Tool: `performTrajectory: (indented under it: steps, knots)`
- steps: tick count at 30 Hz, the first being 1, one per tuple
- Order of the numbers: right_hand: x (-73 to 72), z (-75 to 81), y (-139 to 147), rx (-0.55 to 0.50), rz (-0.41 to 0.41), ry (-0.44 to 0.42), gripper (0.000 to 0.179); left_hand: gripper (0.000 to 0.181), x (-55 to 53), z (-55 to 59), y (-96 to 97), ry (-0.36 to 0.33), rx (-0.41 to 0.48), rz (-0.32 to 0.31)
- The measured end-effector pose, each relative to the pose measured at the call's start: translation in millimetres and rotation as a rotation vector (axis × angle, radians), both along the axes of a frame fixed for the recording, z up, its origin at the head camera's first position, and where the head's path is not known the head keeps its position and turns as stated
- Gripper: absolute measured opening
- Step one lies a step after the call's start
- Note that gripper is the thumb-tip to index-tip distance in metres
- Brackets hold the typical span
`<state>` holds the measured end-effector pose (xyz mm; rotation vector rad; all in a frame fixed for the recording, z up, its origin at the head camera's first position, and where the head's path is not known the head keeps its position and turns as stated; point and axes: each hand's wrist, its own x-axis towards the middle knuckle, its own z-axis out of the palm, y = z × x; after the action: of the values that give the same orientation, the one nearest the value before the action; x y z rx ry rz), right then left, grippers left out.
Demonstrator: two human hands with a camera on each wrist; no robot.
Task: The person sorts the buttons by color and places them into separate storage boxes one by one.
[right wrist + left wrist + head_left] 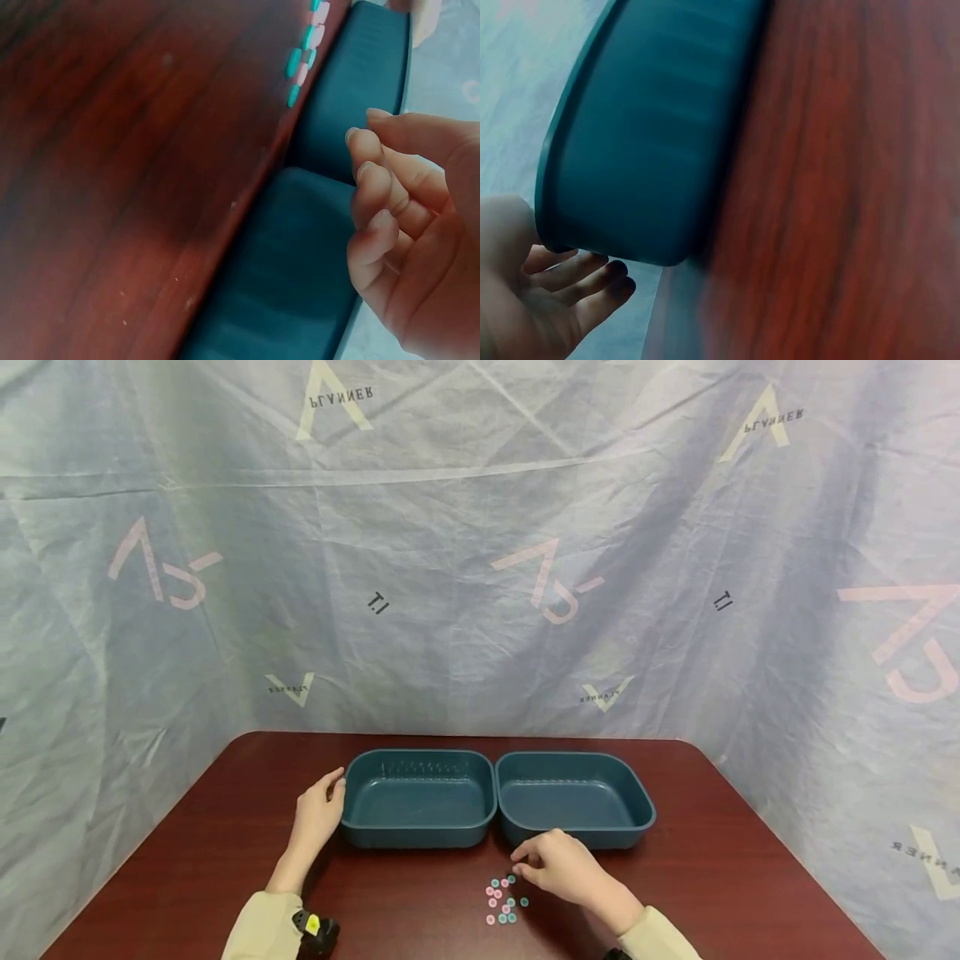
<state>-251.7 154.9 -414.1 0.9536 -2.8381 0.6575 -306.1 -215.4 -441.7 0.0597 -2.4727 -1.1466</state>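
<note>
My left hand [318,810] is at the left end of the left dark teal tray [416,839], its fingers relaxed against or right beside the rim. In the left wrist view, the fingers [592,289] lie alongside the end wall of that tray [645,142]. My right hand [558,866] hovers by the front of the right teal tray [622,837]. Its fingers are loosely bent, and nothing shows between thumb and index finger in the right wrist view. Just left of this hand, several small round button-like pieces [492,902], pink and teal, lie in a loose cluster on the table.
Both trays stand side by side on the dark red wooden table [405,902], their neighbouring ends touching or nearly so. No contents are visible inside them. A pale printed cloth [450,652] hangs behind the table and along its sides.
</note>
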Motion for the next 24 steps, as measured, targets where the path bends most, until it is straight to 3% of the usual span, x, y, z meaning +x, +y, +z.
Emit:
performTrajectory:
  steps: [8, 16, 24]
  knots:
    - [-1.2, -4.3, -3.1, 0.024, 0.003, -0.051, 0.013, 0.038, -2.1, 0.8, 6.2, -0.039, 0.052, -0.005]
    - [-5.7, -8.6, -2.1, 0.046, 0.019, -0.031, 0.009, 0.042, -2.5, -2.3, 6.7, -0.115, 0.088, -0.056]
    - [-2.8, -7.6, -6.2, 0.092, 0.046, -0.01, 0.009, 0.041, -0.9, -4.4, 6.0, -0.116, 0.098, -0.05]
